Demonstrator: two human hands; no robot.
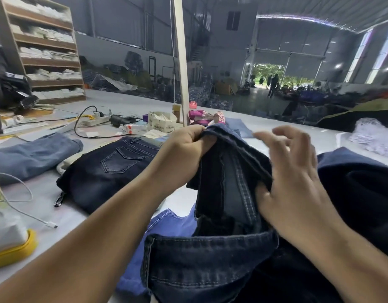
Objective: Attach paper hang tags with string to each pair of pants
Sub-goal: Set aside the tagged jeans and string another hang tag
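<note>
A pair of dark blue jeans [230, 189] is lifted in front of me above the white table [46, 208]. My left hand [184, 154] grips its raised hem edge at the top. My right hand [291, 171] holds the fabric fold lower down with the thumb, while its fingers are spread and blurred above. A second dark pair of jeans [105, 171] lies flat to the left with its back pocket showing. A box of paper tags [162, 122] stands at the far middle of the table. No tag or string shows in either hand.
Light blue jeans [35, 156] lie at the left. A white pole [181, 62] rises behind the tag box. A power strip and cables [94, 121] lie far left, a yellow-edged white object [11, 243] near left, and a dark garment pile [359, 189] at the right.
</note>
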